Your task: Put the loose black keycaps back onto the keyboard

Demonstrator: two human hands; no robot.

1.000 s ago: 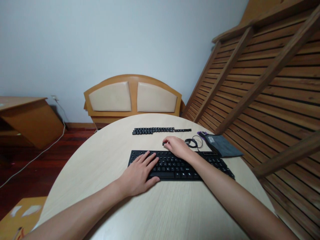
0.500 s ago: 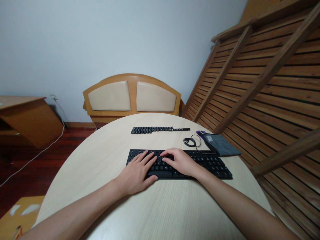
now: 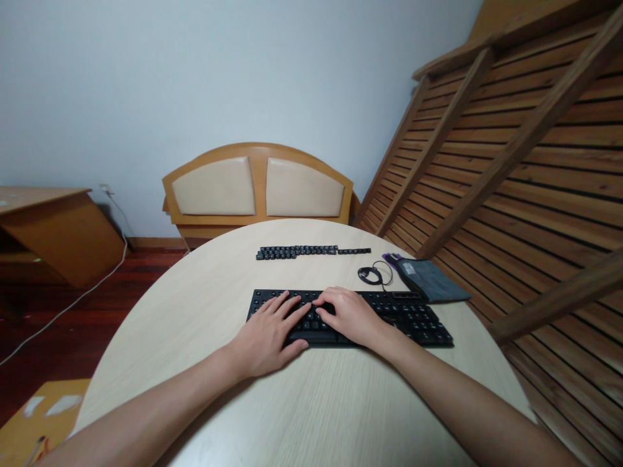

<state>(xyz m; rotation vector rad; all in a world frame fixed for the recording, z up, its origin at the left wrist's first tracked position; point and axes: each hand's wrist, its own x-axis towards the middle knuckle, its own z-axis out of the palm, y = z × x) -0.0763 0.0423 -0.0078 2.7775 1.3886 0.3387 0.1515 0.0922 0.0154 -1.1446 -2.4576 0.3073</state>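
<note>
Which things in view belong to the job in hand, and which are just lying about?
Apparently in use:
black keyboard, under left hand and right hand
rows of loose keycaps

Apparently just lying about:
coiled cable
grey pouch
headboard
slatted wooden frame

From my station I have the keyboard (image 3: 416, 321) on the table (image 3: 195, 324), left hand (image 3: 265, 337) on its left part, right hand (image 3: 349, 316) just right of that. Behind it I note loose keycaps (image 3: 277, 251), then, farther right, cable (image 3: 372, 281) and pouch (image 3: 433, 280). Headboard (image 3: 259, 194) beyond the table, desk (image 3: 58, 233) left, slatted panel (image 3: 511, 188) right.
</note>
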